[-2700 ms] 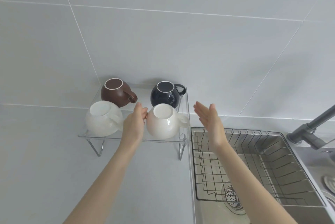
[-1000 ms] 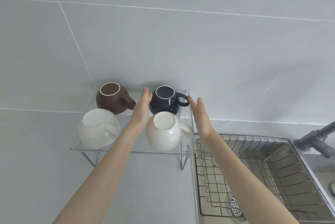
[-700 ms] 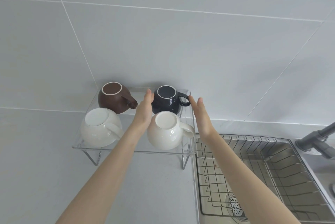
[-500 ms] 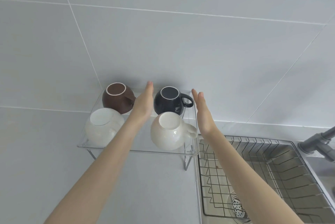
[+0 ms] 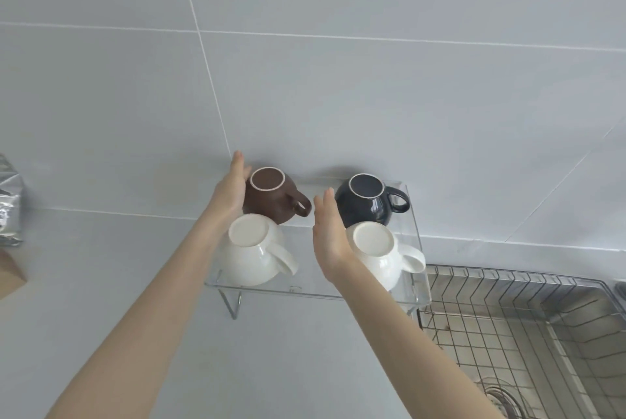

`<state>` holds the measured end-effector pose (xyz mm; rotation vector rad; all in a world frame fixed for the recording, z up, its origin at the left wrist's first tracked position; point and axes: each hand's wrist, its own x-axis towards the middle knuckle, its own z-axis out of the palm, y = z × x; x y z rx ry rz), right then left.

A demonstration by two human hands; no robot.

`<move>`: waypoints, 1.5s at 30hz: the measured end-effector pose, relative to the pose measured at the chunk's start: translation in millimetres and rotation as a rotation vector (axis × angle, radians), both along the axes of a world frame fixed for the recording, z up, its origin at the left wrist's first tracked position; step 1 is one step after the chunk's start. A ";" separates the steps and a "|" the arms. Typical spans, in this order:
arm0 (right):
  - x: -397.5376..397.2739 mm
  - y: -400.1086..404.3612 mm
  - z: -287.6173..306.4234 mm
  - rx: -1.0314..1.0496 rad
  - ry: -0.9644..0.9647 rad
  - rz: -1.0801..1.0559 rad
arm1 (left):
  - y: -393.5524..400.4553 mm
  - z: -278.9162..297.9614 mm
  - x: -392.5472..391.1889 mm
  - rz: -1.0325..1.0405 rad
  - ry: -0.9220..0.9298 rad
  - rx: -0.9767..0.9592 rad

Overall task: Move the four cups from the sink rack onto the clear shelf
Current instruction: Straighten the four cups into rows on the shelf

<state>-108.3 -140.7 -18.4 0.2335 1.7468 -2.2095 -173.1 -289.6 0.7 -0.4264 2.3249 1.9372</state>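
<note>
Head view, looking forward and down at a pale grey counter against a grey tiled wall. Clear acrylic shelf on thin metal legs stands on the counter just left of the wire sink rack, which sits in a steel sink. Four round ceramic cups rest upside down on the shelf in two rows: a brown cup with a pale foot ring at the back left, a glossy dark navy cup at the back right, a white cup at the front left and a second white cup at the front right, each with its handle pointing right. Left hand is open and flat, fingers straight and together, its palm against the left side of the brown cup, without closing around it. Right hand is likewise open and flat, standing edge-on in the gap between the two columns of cups, just beside the left flank of the front right white cup; whether it touches cannot be told. Neither hand grips anything. At the left edge lies a crinkled silver foil bag.
</note>
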 end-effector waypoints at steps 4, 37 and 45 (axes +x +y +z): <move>-2.0 -7.6 -8.4 0.039 0.048 0.016 | -5.7 -7.6 -0.5 -0.051 -0.018 0.076; 48.1 -6.0 -24.2 -0.002 0.026 -0.033 | -34.1 -23.7 69.4 0.036 0.111 0.108; 79.7 -19.7 -18.5 0.053 0.004 0.029 | -30.9 -28.5 94.8 0.072 0.183 0.178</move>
